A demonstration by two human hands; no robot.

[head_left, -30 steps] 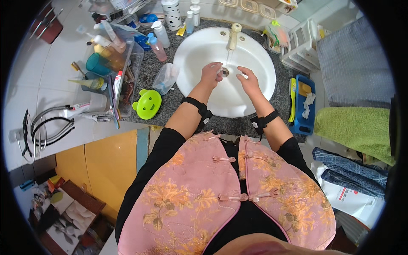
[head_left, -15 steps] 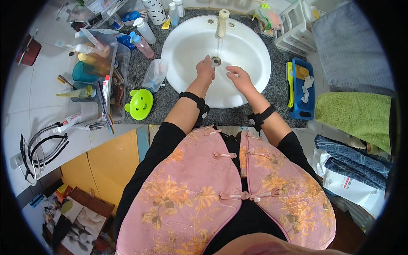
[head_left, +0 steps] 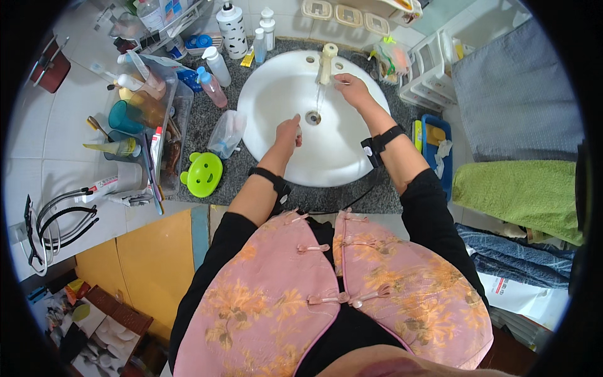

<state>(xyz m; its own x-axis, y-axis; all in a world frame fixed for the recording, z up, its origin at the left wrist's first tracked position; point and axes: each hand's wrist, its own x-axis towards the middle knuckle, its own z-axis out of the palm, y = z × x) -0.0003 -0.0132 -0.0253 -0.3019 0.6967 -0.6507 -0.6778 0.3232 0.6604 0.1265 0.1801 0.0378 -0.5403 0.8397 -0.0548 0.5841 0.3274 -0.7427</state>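
The white oval sink (head_left: 264, 94) lies ahead of me, with water running from its cream tap (head_left: 326, 61) toward the drain (head_left: 313, 117). Over the left part of the basin is my left hand (head_left: 288, 133), its fingers curled in and one digit pointing forward. Whatever may be inside that curl is hidden, though a small pale patch shows at the fingers. My right hand (head_left: 353, 91) reaches to the right side of the tap, fingers stretched toward the stream. Black straps circle both forearms.
Left of the basin sit a green bear-shaped dish (head_left: 205, 174), a clear plastic bag (head_left: 227, 133), a pink pump bottle (head_left: 211, 88) and a bin of toiletries (head_left: 176, 135). A blue basket (head_left: 446, 169) and white drawers (head_left: 430, 75) stand on the right. A green towel (head_left: 515, 191) hangs there.
My right hand has moved forward, from beside the drain to the tap. The left hand has drawn back and left from the drain, fingers more curled. The view has shifted slightly.
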